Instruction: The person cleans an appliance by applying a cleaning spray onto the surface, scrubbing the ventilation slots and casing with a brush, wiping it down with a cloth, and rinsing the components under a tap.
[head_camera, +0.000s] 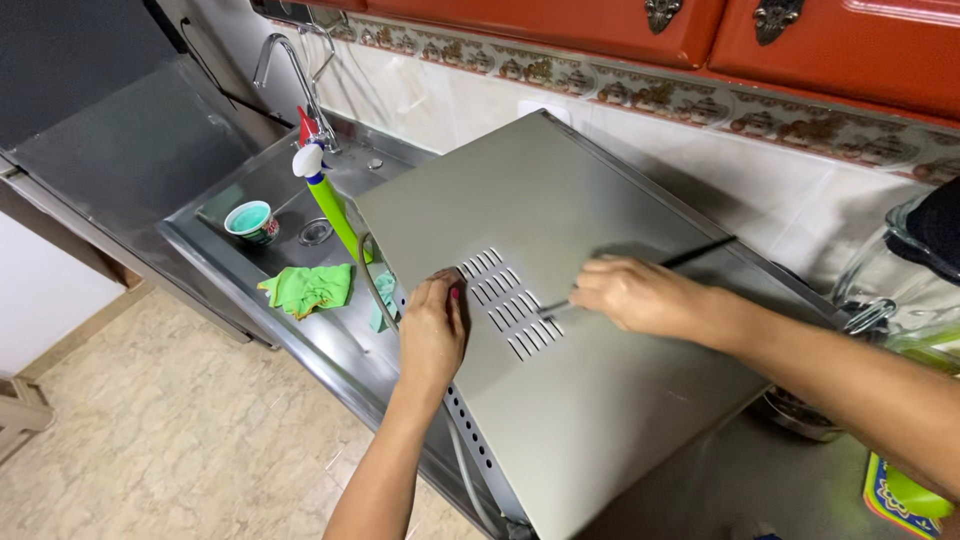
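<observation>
Metal casing (590, 330) of a boxy appliance lies across the steel counter (700, 480) beside the sink (250, 180); thin sheet, stiff, probably slick and sharp-edged (safest held by its folded rims). Left hand (432, 335) presses flat, fingers loosely curled, by the vent slots (508, 305). Right hand (640, 295) pinches a slim dark tool (700, 252), tip at the slots. Farther off, a green cloth (308, 288).

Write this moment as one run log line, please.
left hand: flat on metal cover, beside vent slots | right hand: holds thin tool, tip at slots | sink: green cloth, cup
</observation>
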